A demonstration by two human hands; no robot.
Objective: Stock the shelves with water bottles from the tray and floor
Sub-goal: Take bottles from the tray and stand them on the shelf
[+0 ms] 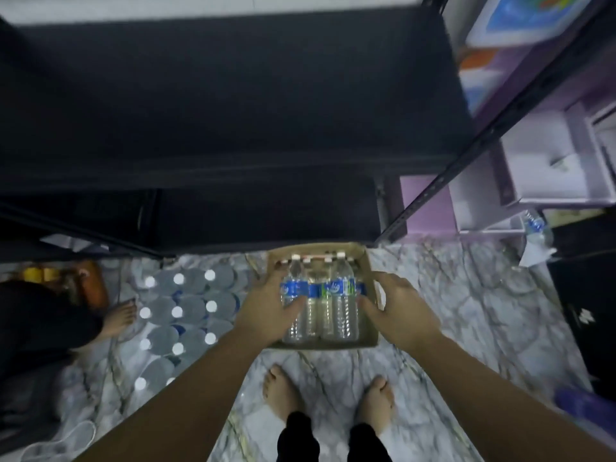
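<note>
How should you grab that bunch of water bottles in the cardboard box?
Probably by the outer sides of the water bottles, one hand from each side at the blue labels. They lie packed side by side in the cardboard tray, caps pointing away, so squeezing inward holds them together.

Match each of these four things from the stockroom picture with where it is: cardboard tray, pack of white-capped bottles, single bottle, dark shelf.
Things:
1. cardboard tray
2. pack of white-capped bottles
3. single bottle
4. dark shelf

Places:
A. far right, beside the purple furniture
B. on the floor, left of the tray
C. above the floor, taking up the top of the picture
D. between the left hand and the right hand

Pairs: 1-D, 2-B, 3-A, 4-C
</note>
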